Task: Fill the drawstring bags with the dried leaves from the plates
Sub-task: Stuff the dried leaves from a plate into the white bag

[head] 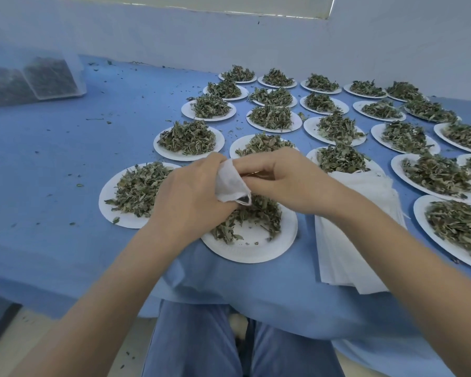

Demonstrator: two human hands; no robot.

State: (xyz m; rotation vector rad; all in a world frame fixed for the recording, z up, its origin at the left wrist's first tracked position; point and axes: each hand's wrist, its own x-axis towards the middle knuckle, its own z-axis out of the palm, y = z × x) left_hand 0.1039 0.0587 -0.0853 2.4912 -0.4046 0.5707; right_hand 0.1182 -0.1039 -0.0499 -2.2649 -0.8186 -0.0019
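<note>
You've got the bag (pixel 233 185) up between both hands, right over the near plate (pixel 252 247); that's the relation that counts; the leaves (pixel 252 217) you want sit directly below the bag, a short drop, no reach needed. Left hand (pixel 191 191) curls round the bag's left side and grips it; right hand (pixel 280 180) pinches its upper edge w/ fingers curled in from the right; so both hands closed on the bag, neither free to scoop. Bag hangs tilted, long axis running from upper left by your left knuckles down to a corner at lower right; a dark patch shows at that low corner, can't tell if it's the mouth or leaves seen thru the cloth. Judging from this, you're working the mouth open; filling looks early, near plate's heap is thinned at the front but far from gone. Right hand is nearer the stack of spare bags (pixel 356 227), which lies just right of the plate, under your right forearm; left hand is nearer the next full plate (pixel 112 197) on the left. Rows of heaped plates run away across the blue tablecloth (pixel 52 172), all beyond your hands.
</note>
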